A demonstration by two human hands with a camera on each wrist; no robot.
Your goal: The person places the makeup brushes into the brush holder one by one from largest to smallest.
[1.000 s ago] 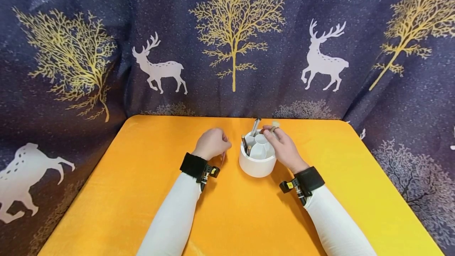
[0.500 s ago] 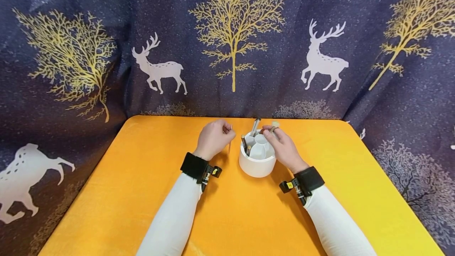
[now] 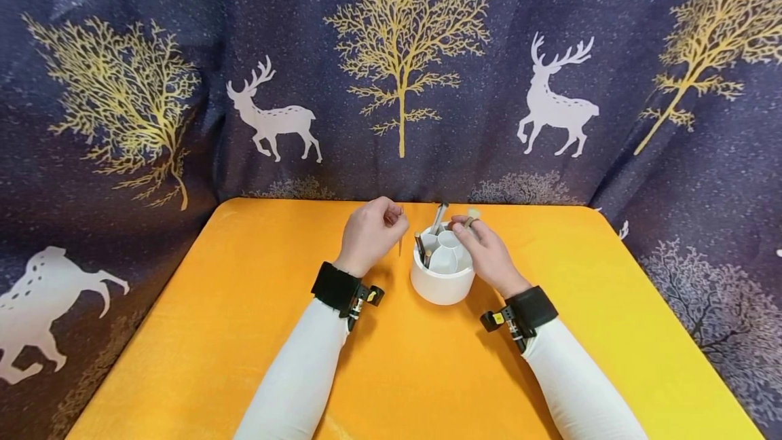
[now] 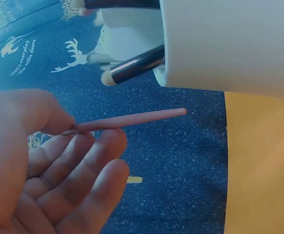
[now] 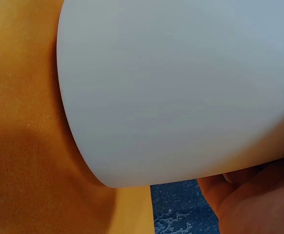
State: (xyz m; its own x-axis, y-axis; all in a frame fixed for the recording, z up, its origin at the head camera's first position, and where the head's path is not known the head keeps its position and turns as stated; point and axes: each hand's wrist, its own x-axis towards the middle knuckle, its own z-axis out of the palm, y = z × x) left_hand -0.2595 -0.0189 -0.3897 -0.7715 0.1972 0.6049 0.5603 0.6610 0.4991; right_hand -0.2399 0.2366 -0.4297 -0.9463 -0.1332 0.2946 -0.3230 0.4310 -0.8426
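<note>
My left hand [image 3: 371,231] is up in the air left of a white round brush holder [image 3: 442,289]. Between thumb and fingertips it pinches a slim pink makeup brush [image 4: 142,118]; only the handle shows, and the fingers cover the other end. In the head view the brush [image 3: 400,247] points down, apart from the holder. My right hand [image 3: 493,255] grips the holder's right side near the rim, its fingers partly hidden behind the wall in the right wrist view. Several brushes stand inside, among them a dark one [image 4: 137,65] with a pale end and a silvery one [image 3: 438,218].
An orange-yellow cloth [image 3: 391,372] covers the table. Just beyond its back edge hangs a dark blue curtain [image 3: 360,175] with deer and tree prints. Another pale brush tip [image 3: 473,213] rises by the right fingers. The holder has several round compartments [image 3: 444,259].
My left hand has risen away from the table and shifted slightly right with the pink brush, which now hangs more upright. The right hand and the holder have stayed put.
</note>
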